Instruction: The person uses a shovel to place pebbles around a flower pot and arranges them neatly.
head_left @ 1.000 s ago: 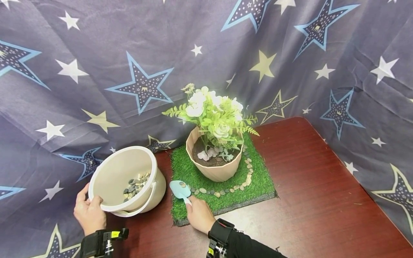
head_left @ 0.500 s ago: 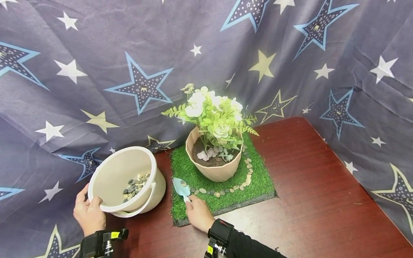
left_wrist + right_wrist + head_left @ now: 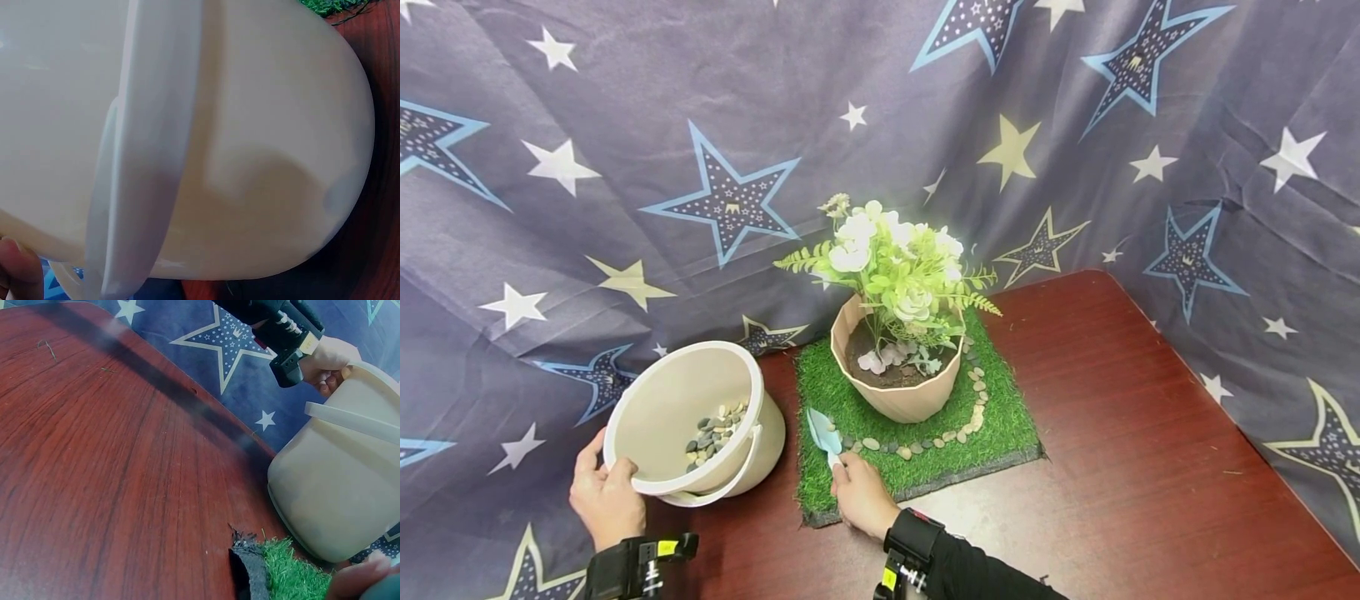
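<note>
My left hand (image 3: 610, 500) grips the rim of a cream bucket (image 3: 771, 446), which leans toward me. Several grey and tan pebbles (image 3: 717, 432) lie inside it. With my right hand (image 3: 867, 500) I hold a small light-blue trowel (image 3: 822, 433) by its pale handle, over the left part of a green turf mat (image 3: 925, 471). The blade is tilted to the right, and a pebble (image 3: 830, 424) shows at its right edge. Right beside the blade is the left end of a curved row of pebbles (image 3: 905, 452) on the mat. In the right wrist view, the bucket (image 3: 344, 481) stands beyond the mat's corner.
A pinkish pot (image 3: 902, 404) with soil, white flowers and green leaves (image 3: 898, 267) stands on the mat inside the pebble curve. The mat lies on a reddish-brown table (image 3: 1120, 433). A grey star-patterned cloth (image 3: 887, 100) hangs behind and at both sides.
The trowel blade has rolled over toward the right and shifted slightly right, toward the end of the pebble row. My left hand and the bucket have stayed in place.
</note>
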A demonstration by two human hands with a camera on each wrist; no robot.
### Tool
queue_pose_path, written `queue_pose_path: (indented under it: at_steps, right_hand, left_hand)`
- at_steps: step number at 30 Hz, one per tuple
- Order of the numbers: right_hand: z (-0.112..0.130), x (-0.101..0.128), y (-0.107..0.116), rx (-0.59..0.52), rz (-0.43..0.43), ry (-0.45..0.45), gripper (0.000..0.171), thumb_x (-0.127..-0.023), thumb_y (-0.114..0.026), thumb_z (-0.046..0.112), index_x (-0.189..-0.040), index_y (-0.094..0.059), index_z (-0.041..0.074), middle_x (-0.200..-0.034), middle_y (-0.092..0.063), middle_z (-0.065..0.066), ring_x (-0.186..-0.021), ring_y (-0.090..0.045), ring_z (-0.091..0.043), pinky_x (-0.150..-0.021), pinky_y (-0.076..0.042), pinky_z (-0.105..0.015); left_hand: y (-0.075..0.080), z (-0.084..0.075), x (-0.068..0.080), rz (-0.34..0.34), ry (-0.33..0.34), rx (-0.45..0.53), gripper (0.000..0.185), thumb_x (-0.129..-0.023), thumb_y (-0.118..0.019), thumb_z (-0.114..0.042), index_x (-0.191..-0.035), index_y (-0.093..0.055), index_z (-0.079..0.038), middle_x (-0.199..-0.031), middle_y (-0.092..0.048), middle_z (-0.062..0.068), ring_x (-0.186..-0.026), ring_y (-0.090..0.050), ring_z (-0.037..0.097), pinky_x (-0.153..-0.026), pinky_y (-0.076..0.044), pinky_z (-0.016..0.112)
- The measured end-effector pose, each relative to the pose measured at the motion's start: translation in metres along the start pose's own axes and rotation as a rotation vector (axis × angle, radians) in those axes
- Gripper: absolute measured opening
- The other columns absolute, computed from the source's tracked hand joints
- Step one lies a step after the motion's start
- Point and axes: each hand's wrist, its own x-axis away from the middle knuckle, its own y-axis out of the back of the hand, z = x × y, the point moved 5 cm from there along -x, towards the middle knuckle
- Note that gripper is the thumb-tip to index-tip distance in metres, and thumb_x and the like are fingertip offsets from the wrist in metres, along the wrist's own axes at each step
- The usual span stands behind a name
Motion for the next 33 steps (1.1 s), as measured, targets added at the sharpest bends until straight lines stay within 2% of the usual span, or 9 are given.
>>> queue_pose_path:
  at_steps: [4, 8, 12, 17, 26, 33]
  right_hand:
    - [-0.0004, 0.001, -0.0009, -0.023, -0.009, -0.01, 0.024, -0.109, -0.041, 0.011, -0.112, -0.057, -0.007, -0.079, -0.058, -0.013, -0.04, -0.038, -0.008, -0.037, -0.033, -0.023]
    - [-0.0017, 0.002, -0.0027, -0.046, -0.027, -0.035, 0.024, -0.109, -0.042, 0.011, -0.116, -0.057, -0.006, -0.08, -0.059, -0.009, -0.042, -0.04, -0.008, -0.037, -0.034, -0.022]
    - [-0.0021, 0.0037, -0.0041, -0.114, -0.044, -0.075, 0.027, -0.109, -0.042, 0.011, -0.123, -0.055, -0.007, -0.082, -0.058, -0.007, -0.044, -0.041, -0.008, -0.037, -0.035, -0.021]
    - [-0.0033, 0.0022, -0.0028, -0.206, -0.042, -0.109, 0.029, -0.109, -0.041, 0.011, -0.128, -0.053, -0.008, -0.086, -0.058, -0.011, -0.045, -0.04, -0.007, -0.037, -0.036, -0.019]
    - [-0.0023, 0.0021, 0.0011, -0.201, -0.019, -0.125, 0.031, -0.11, -0.04, 0.014, -0.127, -0.054, -0.007, -0.083, -0.055, -0.004, -0.045, -0.039, -0.006, -0.038, -0.035, -0.02]
    - [0.003, 0.0051, 0.0008, -0.192, -0.024, -0.107, 0.031, -0.109, -0.042, 0.014, -0.129, -0.054, -0.007, -0.082, -0.054, -0.005, -0.045, -0.04, -0.008, -0.036, -0.035, -0.021]
  left_hand:
    - [-0.0002, 0.0015, -0.0006, 0.004, 0.01, 0.014, 0.067, -0.078, -0.047, 0.011, -0.142, -0.063, -0.006, -0.074, -0.065, -0.035, -0.066, -0.064, -0.014, -0.057, -0.05, 0.007]
    - [-0.0005, 0.0032, -0.0014, 0.008, 0.022, 0.044, 0.068, -0.078, -0.047, 0.011, -0.142, -0.063, -0.006, -0.074, -0.066, -0.033, -0.066, -0.065, -0.013, -0.057, -0.051, 0.008]
    - [-0.0007, 0.0041, -0.0013, 0.003, 0.032, 0.093, 0.068, -0.078, -0.046, 0.012, -0.141, -0.063, -0.005, -0.075, -0.068, -0.03, -0.067, -0.067, -0.011, -0.057, -0.052, 0.008]
    - [-0.0019, 0.002, 0.0008, 0.003, 0.038, 0.135, 0.068, -0.077, -0.045, 0.013, -0.141, -0.062, -0.004, -0.076, -0.069, -0.027, -0.068, -0.068, -0.009, -0.057, -0.053, 0.01]
    - [-0.0018, 0.0006, -0.0003, 0.001, 0.025, 0.096, 0.068, -0.077, -0.046, 0.013, -0.141, -0.063, -0.005, -0.077, -0.068, -0.029, -0.069, -0.068, -0.01, -0.058, -0.052, 0.008]
    - [-0.0014, 0.0024, -0.0008, -0.001, 0.033, 0.082, 0.068, -0.078, -0.046, 0.012, -0.141, -0.063, -0.005, -0.075, -0.066, -0.031, -0.069, -0.066, -0.013, -0.058, -0.05, 0.006]
